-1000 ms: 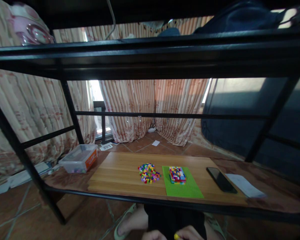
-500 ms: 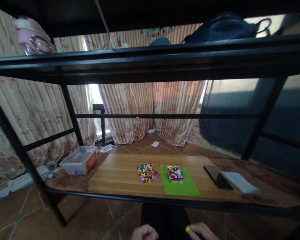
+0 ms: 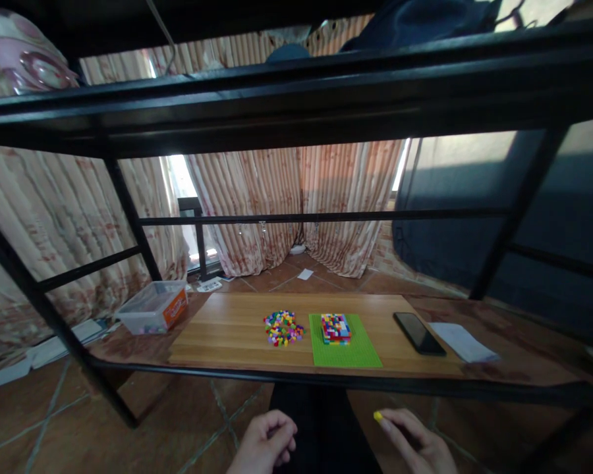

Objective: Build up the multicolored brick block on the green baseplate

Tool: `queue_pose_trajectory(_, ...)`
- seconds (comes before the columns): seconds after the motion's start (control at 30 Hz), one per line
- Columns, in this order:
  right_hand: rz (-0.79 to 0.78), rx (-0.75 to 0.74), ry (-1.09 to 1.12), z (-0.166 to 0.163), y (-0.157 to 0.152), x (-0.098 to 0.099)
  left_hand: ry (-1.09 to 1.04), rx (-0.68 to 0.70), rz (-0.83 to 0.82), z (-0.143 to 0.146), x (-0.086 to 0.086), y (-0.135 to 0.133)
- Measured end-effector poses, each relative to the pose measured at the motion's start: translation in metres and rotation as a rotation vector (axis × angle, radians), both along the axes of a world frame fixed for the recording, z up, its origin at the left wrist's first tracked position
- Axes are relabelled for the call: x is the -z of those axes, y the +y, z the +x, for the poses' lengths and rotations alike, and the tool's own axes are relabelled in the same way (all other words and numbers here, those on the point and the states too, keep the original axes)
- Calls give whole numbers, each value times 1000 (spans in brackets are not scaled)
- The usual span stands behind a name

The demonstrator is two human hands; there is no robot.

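Framework [image 3: 296, 82] of black metal stands around a wooden board [image 3: 217, 329]. At the board's left sits an open clear plastic box [image 3: 133, 321] with an orange label, a few small coloured pieces lying at its bottom. Green baseplate [image 3: 346, 357] lies on the board, bearing a layered multicoloured block build [image 3: 335, 329], with a loose brick pile [image 3: 282, 327] just to its left. Nearer the person, the left hand [image 3: 269, 440] has its fingers curled in together; the right hand [image 3: 418, 438] pinches a tiny yellow piece [image 3: 377, 416] between thumb and fingertip, short of the board's near edge.
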State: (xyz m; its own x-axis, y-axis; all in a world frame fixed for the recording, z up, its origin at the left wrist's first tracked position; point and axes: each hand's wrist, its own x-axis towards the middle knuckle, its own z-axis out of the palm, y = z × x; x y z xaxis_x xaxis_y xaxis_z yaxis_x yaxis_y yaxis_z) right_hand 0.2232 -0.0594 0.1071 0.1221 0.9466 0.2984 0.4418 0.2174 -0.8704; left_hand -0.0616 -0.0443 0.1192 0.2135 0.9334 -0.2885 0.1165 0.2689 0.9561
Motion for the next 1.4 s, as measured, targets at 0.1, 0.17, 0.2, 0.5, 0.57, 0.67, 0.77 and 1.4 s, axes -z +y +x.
queue_pose_trajectory(0.1,-14,83,39,9,16,1,-8,-6,1,3,2,14)
queue_pose_trajectory(0.17,-28,101,52,12,32,0,-8,-21,-2,4,1,23)
queue_pose_trajectory(0.2,-29,103,58,14,40,-2,-8,-26,-3,5,0,28)
queue_pose_trajectory(0.5,-74,114,95,16,90,-3,20,-136,99,9,7,77)
queue_pose_trajectory(0.57,-107,122,96,16,96,2,122,-212,197,-1,17,91)
queue_pose_trajectory(0.67,-148,150,96,17,109,8,343,-310,348,-18,30,113)
queue_pose_trajectory(0.77,-173,175,109,16,128,9,571,-331,520,-27,38,132)
queue_pose_trajectory(1.4,35,-200,-74,-148,274,4,985,-77,568,-28,46,224)
